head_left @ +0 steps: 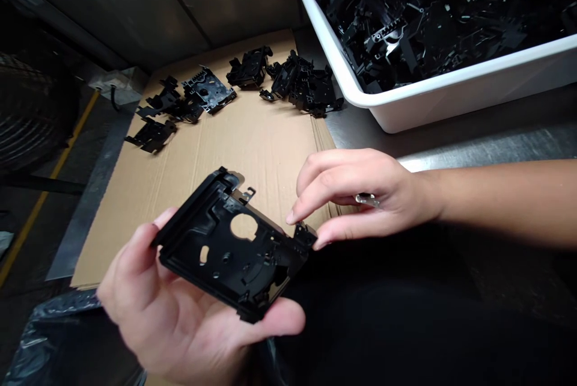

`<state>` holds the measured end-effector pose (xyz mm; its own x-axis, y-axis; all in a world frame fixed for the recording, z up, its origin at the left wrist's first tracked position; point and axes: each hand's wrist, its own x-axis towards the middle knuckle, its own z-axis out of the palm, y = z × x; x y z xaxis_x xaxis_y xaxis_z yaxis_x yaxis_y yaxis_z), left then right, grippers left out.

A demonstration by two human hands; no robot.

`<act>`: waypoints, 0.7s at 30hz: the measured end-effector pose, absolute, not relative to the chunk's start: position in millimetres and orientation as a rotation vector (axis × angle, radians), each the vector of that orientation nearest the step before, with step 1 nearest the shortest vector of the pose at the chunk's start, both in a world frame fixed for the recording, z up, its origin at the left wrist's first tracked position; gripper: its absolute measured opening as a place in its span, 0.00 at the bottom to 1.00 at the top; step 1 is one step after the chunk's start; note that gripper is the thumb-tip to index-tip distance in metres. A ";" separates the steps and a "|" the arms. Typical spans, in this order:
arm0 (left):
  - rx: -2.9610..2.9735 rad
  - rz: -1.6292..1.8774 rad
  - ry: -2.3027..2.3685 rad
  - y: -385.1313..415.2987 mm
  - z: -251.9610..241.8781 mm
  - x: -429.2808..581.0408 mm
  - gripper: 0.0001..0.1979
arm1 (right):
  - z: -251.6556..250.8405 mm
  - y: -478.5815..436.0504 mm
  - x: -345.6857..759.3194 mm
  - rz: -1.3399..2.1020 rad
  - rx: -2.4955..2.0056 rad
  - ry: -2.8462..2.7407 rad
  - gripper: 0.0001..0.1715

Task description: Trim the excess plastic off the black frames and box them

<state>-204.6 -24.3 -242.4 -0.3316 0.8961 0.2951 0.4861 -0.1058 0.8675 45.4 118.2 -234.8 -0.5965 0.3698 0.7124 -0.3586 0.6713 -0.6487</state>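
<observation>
A person's left hand (175, 320) lies palm up close to the camera, its fingers (135, 260) curled around one edge of a black moulded plastic bracket (225, 281) and its thumb pressed beneath the opposite edge, gripping it above the near left part of a cardboard sheet (243, 145). The bracket has a round hole, an oval slot and small clips. The right hand (365, 193), wearing a metal ring (367, 198), reaches in from the right with fingers (329, 172) spread, their tips at the bracket's corner; whether they grip it is impossible to tell. The glossy bracket could slip from this loose hold, and a snagged clip could bend or snap. A black plastic bag (58, 344) lies below the near left corner. Further off, black plastic parts (207, 90) lie along the cardboard's far edge. Past its right edge, a white plastic tub (433, 94) heaped with black parts (406, 25) sits at the far right corner of the steel desk (451, 145).
</observation>
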 end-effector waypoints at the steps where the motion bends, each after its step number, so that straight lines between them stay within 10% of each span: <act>1: 1.619 1.498 1.830 -20.6 -236.6 -199.9 0.65 | -234.9 118.2 45.6 1.006 -0.010 -1.972 0.15; 21: 1.170 1.569 1.419 -10.4 -224.8 -162.7 0.49 | -238.6 117.7 42.7 1.014 -0.025 -1.933 0.18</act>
<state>-162.7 -10.4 -224.8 -0.3396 0.9268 0.1605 0.0671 -0.1463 0.9870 42.7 117.7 -238.6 -0.5746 0.3964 0.7160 -0.3639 0.6599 -0.6574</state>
